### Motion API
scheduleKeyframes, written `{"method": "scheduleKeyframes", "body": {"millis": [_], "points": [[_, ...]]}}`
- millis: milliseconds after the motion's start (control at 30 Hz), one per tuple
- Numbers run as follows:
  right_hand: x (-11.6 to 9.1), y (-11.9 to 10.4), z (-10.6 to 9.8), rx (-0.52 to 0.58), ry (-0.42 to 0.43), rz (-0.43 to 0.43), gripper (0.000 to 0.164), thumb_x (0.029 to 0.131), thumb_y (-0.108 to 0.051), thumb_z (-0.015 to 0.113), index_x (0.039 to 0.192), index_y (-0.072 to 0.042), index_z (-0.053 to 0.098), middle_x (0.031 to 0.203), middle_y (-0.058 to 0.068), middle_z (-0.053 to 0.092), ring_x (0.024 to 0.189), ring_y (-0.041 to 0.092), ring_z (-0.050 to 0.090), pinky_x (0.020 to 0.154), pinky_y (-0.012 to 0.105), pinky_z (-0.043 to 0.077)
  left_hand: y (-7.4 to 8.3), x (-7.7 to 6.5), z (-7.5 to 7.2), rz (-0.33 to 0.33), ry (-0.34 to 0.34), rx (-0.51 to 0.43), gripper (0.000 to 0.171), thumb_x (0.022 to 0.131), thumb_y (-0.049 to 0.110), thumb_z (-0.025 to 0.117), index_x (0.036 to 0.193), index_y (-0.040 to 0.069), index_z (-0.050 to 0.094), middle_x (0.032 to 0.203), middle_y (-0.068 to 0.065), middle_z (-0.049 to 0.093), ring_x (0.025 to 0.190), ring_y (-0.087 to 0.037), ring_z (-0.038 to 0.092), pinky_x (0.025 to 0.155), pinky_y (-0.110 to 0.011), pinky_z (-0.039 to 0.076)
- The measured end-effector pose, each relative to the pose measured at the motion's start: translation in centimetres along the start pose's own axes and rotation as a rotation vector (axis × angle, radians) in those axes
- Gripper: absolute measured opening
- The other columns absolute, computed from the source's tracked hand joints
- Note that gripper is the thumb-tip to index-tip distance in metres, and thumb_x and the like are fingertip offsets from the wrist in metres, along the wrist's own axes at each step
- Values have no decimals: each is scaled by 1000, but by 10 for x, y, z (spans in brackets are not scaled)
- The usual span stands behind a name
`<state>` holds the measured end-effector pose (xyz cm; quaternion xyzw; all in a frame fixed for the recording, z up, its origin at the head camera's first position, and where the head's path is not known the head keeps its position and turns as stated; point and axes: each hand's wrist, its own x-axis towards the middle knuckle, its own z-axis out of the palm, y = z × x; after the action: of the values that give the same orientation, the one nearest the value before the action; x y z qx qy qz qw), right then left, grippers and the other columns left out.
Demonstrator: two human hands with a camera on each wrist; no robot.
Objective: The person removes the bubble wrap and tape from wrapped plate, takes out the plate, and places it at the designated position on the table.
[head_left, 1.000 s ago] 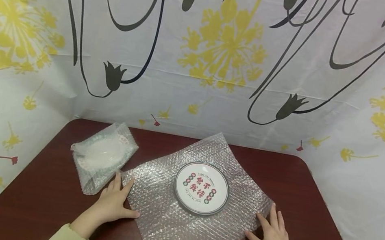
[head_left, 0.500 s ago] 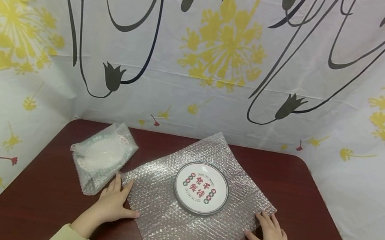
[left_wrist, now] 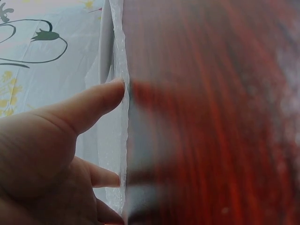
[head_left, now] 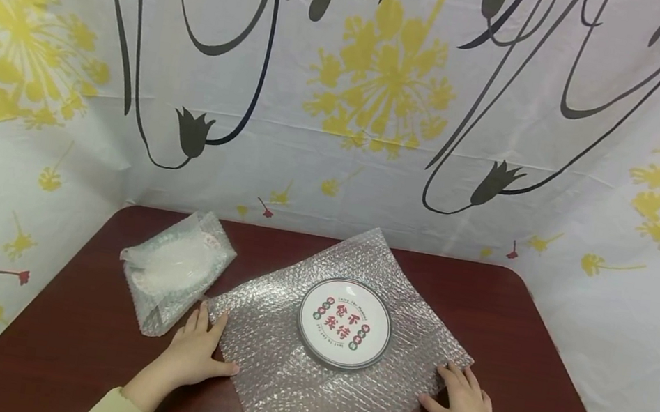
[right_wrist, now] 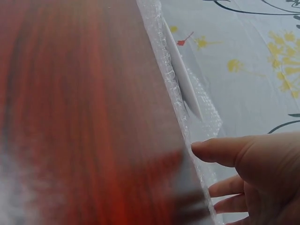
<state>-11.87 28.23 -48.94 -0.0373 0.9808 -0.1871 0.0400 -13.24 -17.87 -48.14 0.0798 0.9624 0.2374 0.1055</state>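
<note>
A round white plate (head_left: 341,353) with a dark rim and red and green print lies face up on a sheet of bubble wrap (head_left: 303,399), which is spread diagonally on the table. My left hand (head_left: 191,350) rests at the sheet's left corner, fingers and thumb spread along its edge. At the opposite corner, my right hand (head_left: 466,409) touches the edge with fingertips and thumb. Both wrist views show the thumb (left_wrist: 101,101) or thumb (right_wrist: 218,150) tip against the wrap's edge, with the plate's side (right_wrist: 185,77) beyond it. Neither hand touches the plate.
A bubble-wrapped package (head_left: 175,269) with a white round thing inside lies at the back left, close to my left fingers. The dark red wooden table (head_left: 50,350) ends at a patterned white cloth backdrop (head_left: 320,183) behind and at both sides.
My right fingers have drawn back toward me, and the wrap's right corner now lies flatter and further out. My left hand and the plate stay nearly where they were.
</note>
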Motion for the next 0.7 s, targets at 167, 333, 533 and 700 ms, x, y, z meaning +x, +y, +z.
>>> {"method": "scheduleKeyframes", "body": {"millis": [167, 333, 533, 700], "points": [[1, -4, -3, -16, 53, -33, 66, 83, -43, 71, 124, 7, 57, 133, 36, 43, 125, 57, 29, 89, 76, 23, 0, 0, 0, -4, -3, 6, 106, 73, 53, 77, 145, -8, 30, 144, -45, 6, 133, -59, 7, 99, -71, 17], [3, -9, -6, -23, 109, -81, 55, 82, -40, 72, 115, 3, 65, 126, 34, 50, 122, 57, 35, 92, 73, 24, 0, 1, -1, -3, -2, 15, 106, 73, 54, 76, 145, -8, 31, 143, -46, 10, 132, -59, 9, 99, -71, 18], [8, -22, -14, 27, 93, -101, 47, 86, -37, 70, 112, 1, 67, 122, 29, 56, 121, 53, 40, 96, 69, 28, -1, 2, -1, 2, 3, 32, 106, 72, 55, 77, 144, -8, 32, 143, -45, 10, 132, -59, 11, 99, -70, 20], [11, -32, -18, 105, 55, -62, 45, 88, -35, 68, 116, 1, 65, 124, 25, 56, 120, 48, 45, 96, 63, 34, -3, 3, 0, 6, 5, 30, 106, 72, 55, 77, 144, -8, 33, 143, -45, 11, 132, -59, 12, 98, -70, 20]]}}
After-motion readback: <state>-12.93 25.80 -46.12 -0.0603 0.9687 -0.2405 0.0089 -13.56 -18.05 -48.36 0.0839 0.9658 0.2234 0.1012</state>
